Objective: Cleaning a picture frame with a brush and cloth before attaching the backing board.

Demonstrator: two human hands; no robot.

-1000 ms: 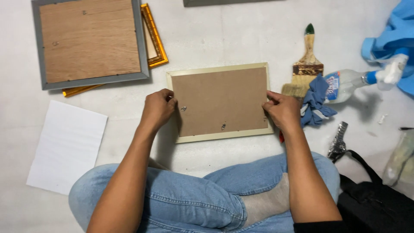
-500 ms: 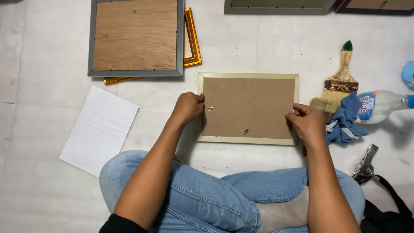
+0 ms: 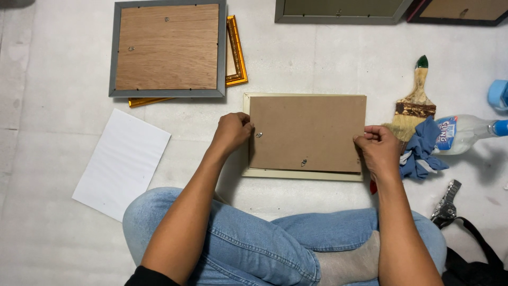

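A cream picture frame (image 3: 296,175) lies face down on the white floor in front of my crossed legs. Its brown backing board (image 3: 307,132) sits askew over it, covering the top and right borders, so only the left and bottom borders show. My left hand (image 3: 233,132) pinches the board's left edge by a small metal clip. The board's right edge is gripped by my right hand (image 3: 377,151). Another clip shows near the board's lower middle.
A grey frame (image 3: 166,47) lies face down on a gold frame (image 3: 236,53) at the upper left, with a white sheet (image 3: 123,163) below. On the right are a paintbrush (image 3: 413,106), blue cloth (image 3: 420,151), plastic bottle (image 3: 465,132) and black bag (image 3: 471,265).
The backing board has shifted up and right out of the cream frame's recess, now covering its top and right borders. Both hands stay on its edges. The camera view drifted.
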